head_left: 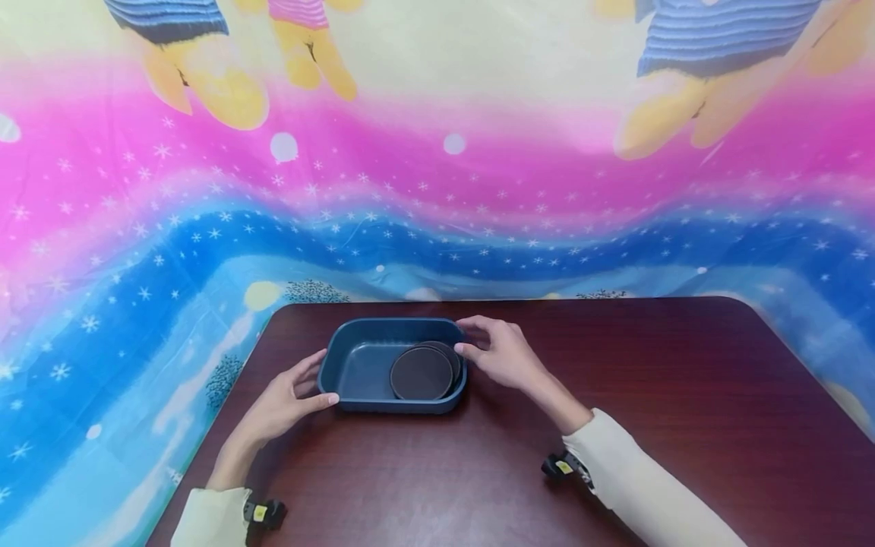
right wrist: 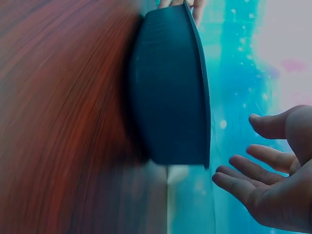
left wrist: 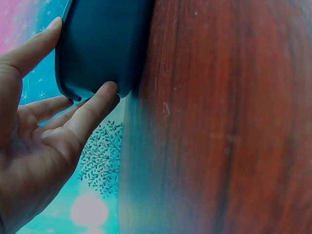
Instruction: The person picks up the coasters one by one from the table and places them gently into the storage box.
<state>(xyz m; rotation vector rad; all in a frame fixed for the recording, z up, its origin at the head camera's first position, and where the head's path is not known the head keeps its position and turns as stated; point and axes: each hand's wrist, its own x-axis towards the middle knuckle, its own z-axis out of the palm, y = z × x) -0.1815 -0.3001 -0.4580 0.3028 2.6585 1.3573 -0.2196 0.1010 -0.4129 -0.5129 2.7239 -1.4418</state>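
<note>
A dark blue-grey rectangular tub (head_left: 362, 365) with rounded corners stands on the table in the head view. Inside, at its right end, dark brown round discs (head_left: 421, 373) overlap one another, one lying largely over the others. My left hand (head_left: 287, 403) is at the tub's left end, thumb tip at the near corner of the rim and fingers along the outer wall. In the left wrist view those fingers (left wrist: 92, 109) are fairly straight. My right hand (head_left: 502, 353) is beside the right end; the right wrist view shows its spread fingers (right wrist: 239, 187) apart from the wall.
The dark red-brown wooden table (head_left: 615, 425) extends in front of the tub and to its right. Behind it hangs a colourful printed cloth (head_left: 437, 197). A black strapped device (head_left: 266, 514) is on the left wrist, another (head_left: 563, 465) on the right.
</note>
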